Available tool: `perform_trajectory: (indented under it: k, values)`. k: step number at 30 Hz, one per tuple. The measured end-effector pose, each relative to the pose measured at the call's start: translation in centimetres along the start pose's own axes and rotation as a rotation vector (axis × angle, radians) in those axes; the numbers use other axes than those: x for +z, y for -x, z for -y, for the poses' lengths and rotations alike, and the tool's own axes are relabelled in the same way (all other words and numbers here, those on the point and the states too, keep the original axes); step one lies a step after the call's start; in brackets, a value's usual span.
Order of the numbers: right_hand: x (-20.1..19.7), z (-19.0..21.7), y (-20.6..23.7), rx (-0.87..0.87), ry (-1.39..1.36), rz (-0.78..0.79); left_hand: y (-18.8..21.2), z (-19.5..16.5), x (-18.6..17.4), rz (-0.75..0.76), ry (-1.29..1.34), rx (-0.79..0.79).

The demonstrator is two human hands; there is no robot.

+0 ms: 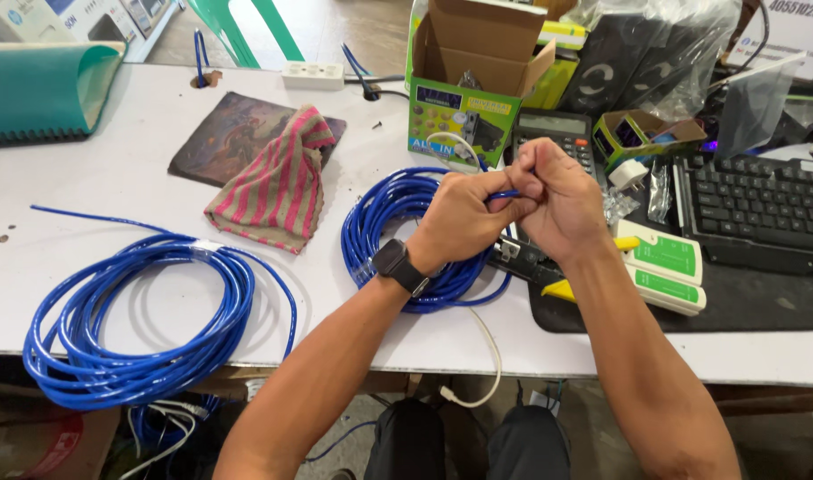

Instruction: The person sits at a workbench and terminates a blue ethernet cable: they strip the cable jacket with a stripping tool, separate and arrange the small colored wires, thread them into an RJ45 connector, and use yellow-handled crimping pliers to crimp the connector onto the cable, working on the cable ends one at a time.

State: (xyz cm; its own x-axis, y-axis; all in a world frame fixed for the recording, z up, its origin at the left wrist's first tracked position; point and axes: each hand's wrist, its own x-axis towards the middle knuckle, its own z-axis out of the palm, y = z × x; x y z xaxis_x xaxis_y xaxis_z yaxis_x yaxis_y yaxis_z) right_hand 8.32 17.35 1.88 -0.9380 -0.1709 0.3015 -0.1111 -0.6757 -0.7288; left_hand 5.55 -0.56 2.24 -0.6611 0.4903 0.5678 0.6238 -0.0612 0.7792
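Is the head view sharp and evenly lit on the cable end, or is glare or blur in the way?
Head view: even daylight, no glare; both hands, left hand and right hand, sharp; blue cable end mostly hidden between fingers; edges slightly wide-angle bowed.

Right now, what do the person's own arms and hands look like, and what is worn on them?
Both forearms are bare, with no sleeves in view and no gloves. The left hand has a dark smartwatch with a black strap on its wrist. The right hand and its wrist wear nothing.

both forearms rise from the bottom edge and converge at centre. left hand point(464, 216) curled in a loose fist, smartwatch on its wrist. right hand point(557, 200) fisted just beside it, knuckles up, fingertips of both hands meeting, pinched closed.
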Motion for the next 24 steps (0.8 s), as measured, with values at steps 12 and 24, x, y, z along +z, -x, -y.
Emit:
perform_trajectory:
  k: [12,24]
  values:
    - [0.6,0.8,0.3,0.071,0.123,-0.001,0.0,0.9,-0.1,0.010,0.037,0.026]
    - [0.6,-0.9,-0.7,0.000,-0.119,-0.184,-0.4,0.5,1.5,-0.172,0.007,0.049]
